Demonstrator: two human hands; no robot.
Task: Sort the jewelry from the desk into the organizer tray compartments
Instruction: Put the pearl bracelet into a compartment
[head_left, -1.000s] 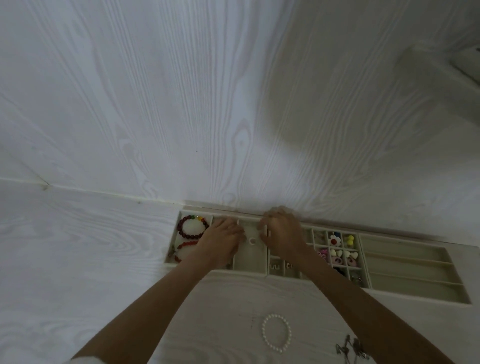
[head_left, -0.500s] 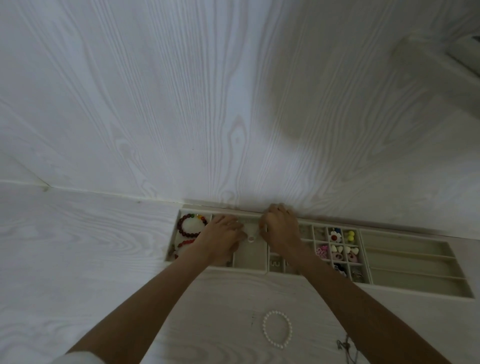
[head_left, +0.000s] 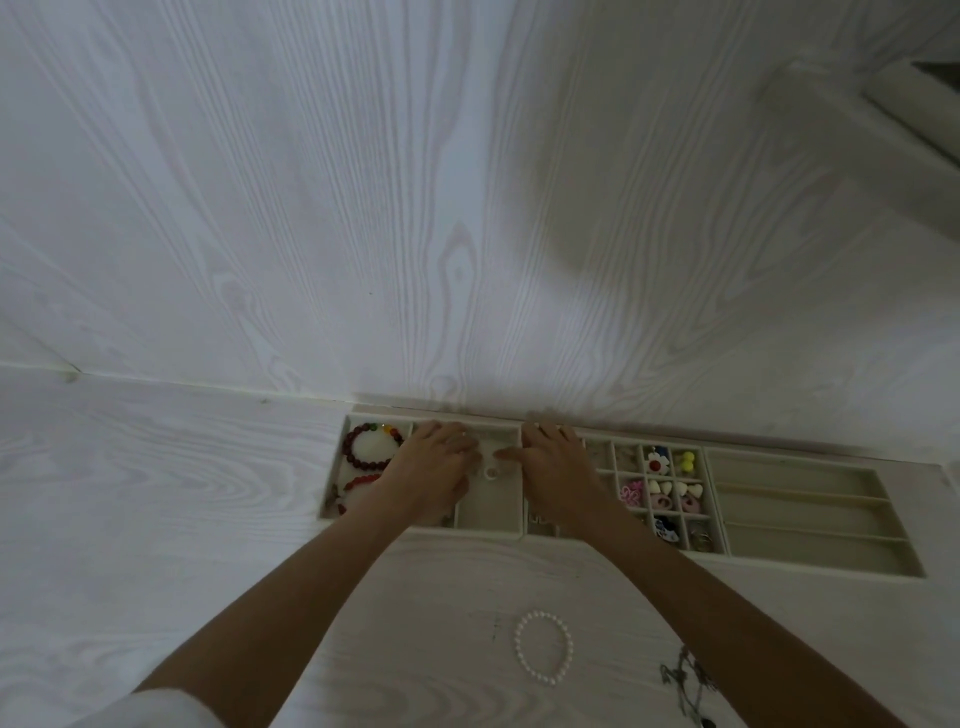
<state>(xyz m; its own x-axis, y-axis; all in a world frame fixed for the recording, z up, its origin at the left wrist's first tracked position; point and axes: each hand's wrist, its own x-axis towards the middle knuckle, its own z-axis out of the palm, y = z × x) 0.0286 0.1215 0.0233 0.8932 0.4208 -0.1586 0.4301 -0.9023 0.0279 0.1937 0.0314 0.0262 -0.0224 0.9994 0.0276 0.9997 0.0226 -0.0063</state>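
Reaching over a pearl bracelet (head_left: 544, 647) on the desk (head_left: 156, 493), left hand (head_left: 434, 467) and right hand (head_left: 553, 465) rest flat, fingers relaxed, in the beige organizer tray (head_left: 815, 564), flanking a small white ring (head_left: 490, 473).

Left hand (head_left: 434, 465): bare, no ring or bracelet visible.
Right hand (head_left: 558, 462): bare, no ring or watch visible.
Forearms: bare from wrist up to the frame's lower edge, long and slender in the wide-angle view.
Sleeve (head_left: 150, 709): white fabric, seen only at the left upper arm, lower left corner; edge rounded, cut off by the frame.
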